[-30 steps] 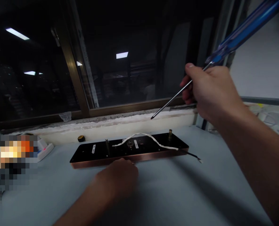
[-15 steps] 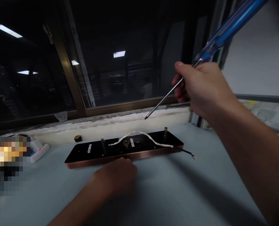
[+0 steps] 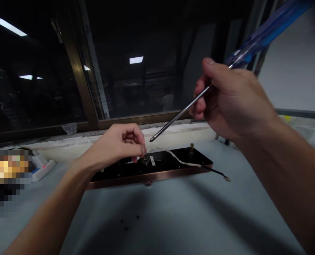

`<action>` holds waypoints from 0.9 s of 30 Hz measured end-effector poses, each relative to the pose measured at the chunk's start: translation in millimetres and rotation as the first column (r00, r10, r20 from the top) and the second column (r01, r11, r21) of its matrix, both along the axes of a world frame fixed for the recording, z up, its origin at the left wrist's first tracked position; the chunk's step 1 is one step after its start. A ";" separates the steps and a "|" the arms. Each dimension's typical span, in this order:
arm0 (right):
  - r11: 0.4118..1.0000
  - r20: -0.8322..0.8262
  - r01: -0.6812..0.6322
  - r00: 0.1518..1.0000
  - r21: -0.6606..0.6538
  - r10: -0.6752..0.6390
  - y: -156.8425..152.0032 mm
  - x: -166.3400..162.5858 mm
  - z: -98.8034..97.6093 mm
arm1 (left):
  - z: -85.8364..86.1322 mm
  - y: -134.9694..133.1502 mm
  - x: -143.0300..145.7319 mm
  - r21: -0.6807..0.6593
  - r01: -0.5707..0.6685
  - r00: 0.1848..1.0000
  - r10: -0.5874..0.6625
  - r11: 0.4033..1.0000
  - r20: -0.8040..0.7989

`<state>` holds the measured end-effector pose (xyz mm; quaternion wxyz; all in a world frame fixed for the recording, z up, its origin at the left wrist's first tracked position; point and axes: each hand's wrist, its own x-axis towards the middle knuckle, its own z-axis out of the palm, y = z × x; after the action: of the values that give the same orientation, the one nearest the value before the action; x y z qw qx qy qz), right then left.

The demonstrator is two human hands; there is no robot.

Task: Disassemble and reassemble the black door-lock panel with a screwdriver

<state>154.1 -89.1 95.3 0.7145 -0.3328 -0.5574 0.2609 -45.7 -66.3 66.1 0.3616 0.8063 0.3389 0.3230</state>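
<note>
**Q:** Which way does the dark panel [image 3: 170,166] lie from the hands?
**A:** It lies flat on the tabletop [image 3: 189,219], ahead of and below both hands. Its long axis runs left to right, parallel to the window sill [image 3: 173,131]. A white cord [image 3: 185,163] crosses its top face.

**Q:** Which hand is nearer?
**A:** The left hand [image 3: 120,143]. It hovers just above the panel's left half with its fingertips pinched together. Whether anything small sits between them cannot be told.

**Q:** And the right hand [image 3: 232,99]?
**A:** It is higher and to the right, clamped on the shaft of a screwdriver [image 3: 178,115] whose blue handle points up and away. The shaft slants down-left. Its tip hangs above the panel's middle, just beside the left fingertips and apart from both.
</note>
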 end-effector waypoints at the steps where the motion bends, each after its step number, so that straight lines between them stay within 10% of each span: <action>1: 1.000 -0.003 -0.012 1.000 0.013 0.012 -0.4 -1.7 -0.4 | -0.7 1.5 0.1 0.012 0.002 0.995 -0.003 1.000 0.102; 10: 0.976 -0.046 0.018 0.999 0.217 -0.008 -1.6 -6.4 0.0 | -5.4 9.5 3.6 -0.013 -0.115 0.835 0.104 0.993 0.540; 27: 0.929 0.190 -0.042 0.981 0.367 -0.031 -12.0 -9.6 -1.1 | -0.3 10.1 -4.9 -0.165 0.075 0.878 0.013 0.983 0.479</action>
<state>144.5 -101.1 94.3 0.7063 -0.2146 -0.6639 0.1199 -50.6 -56.2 65.8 0.5099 0.6712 0.2537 0.4744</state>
